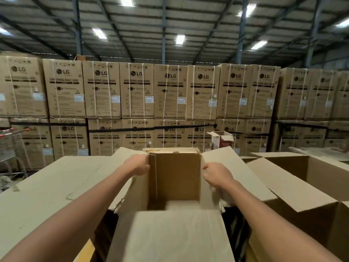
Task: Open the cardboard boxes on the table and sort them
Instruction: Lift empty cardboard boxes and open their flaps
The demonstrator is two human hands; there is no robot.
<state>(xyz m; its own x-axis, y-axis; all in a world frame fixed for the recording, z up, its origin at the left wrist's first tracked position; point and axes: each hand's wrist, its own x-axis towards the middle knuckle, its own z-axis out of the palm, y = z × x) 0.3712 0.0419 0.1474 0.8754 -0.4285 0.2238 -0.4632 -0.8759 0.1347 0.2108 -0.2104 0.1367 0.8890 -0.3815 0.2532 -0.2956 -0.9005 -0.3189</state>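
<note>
Centre box (175, 176): open. All four flaps are spread outward and the inside shows bare cardboard down to the bottom; no contents are visible. It stands directly in front of the person, between two larger boxes. The desk beneath is hidden by cardboard.

Left hand (138, 164): at the far left corner of the box, fingers (147, 166) curled over the top edge of the wall, holding it.

Right hand (217, 173): just inside the right flap (236, 178), fingers (206, 170) bent. Blur prevents telling whether they grip the rim or only hover beside it.

Right box (321, 178): open, flaps up and out, interior partly in view.

Left box (47, 186): flat top with a strip of tape across it; judged still closed.

Small box (221, 139): farther back, top flaps open.

Assessment: opening is well advanced, with three boxes open and at least one left to do. No sorted grouping is evident, so sorting appears largely outstanding. Stacked cartons (136, 91) behind are warehouse stock, not part of the job.
</note>
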